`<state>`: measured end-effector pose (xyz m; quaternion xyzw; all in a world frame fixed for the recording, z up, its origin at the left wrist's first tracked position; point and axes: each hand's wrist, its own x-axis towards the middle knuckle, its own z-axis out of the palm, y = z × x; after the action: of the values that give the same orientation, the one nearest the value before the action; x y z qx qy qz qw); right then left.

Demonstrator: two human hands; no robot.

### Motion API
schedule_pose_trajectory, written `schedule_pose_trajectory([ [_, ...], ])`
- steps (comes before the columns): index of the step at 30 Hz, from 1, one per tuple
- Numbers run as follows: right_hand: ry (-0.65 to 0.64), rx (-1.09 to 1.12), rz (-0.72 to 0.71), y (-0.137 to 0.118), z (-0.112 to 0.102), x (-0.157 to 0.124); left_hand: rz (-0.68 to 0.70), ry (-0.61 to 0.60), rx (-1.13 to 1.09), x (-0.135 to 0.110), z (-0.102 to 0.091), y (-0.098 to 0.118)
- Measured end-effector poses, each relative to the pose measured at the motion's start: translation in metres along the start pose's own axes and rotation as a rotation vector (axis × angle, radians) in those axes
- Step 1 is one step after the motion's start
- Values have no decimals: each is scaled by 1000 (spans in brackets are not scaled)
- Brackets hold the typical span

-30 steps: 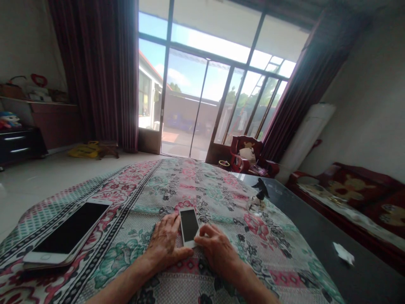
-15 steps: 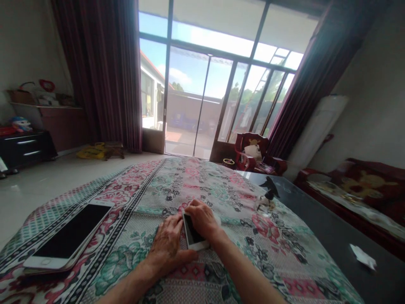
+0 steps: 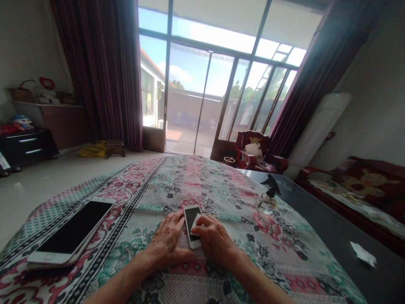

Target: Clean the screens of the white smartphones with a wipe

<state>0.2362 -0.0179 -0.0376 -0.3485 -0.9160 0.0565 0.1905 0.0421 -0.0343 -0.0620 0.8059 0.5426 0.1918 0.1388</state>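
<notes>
A small white smartphone point(image 3: 191, 214) with a dark screen lies face up on the flowered tablecloth point(image 3: 142, 253). Along its left side rests my left hand point(image 3: 167, 238), fingers against the edge and thumb by the bottom corner, steadying it. My right hand point(image 3: 217, 240) pinches a small white tissue point(image 3: 195, 221) and presses it onto the lower right part of the screen. Most of the tissue is hidden by the fingers. To the left, a larger white smartphone point(image 3: 76, 232) lies on top of another flat object, its screen dark.
A small black figurine point(image 3: 271, 185) on a clear base stands at right on the cloth. A crumpled white paper point(image 3: 363, 254) lies on the dark tabletop point(image 3: 335, 236). Beyond are a red wooden chair point(image 3: 251, 147), a wooden sofa point(image 3: 373, 181) and glass doors point(image 3: 196, 101).
My right hand has slid down and to the right over the small smartphone, uncovering the top of its screen and showing the white tissue. My left hand stays beside the phone.
</notes>
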Motion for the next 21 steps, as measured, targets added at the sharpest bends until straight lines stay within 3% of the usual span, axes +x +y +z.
schedule_pose_trajectory([
  [6,14,52,-74,-9,3,-22,17,-114,31,0,-8,-2],
  [14,18,63,-99,-13,5,-23,28,-123,75,2,-5,-4],
  [21,86,-45,85,7,-6,-24,66,-140,75,2,-17,-2],
])
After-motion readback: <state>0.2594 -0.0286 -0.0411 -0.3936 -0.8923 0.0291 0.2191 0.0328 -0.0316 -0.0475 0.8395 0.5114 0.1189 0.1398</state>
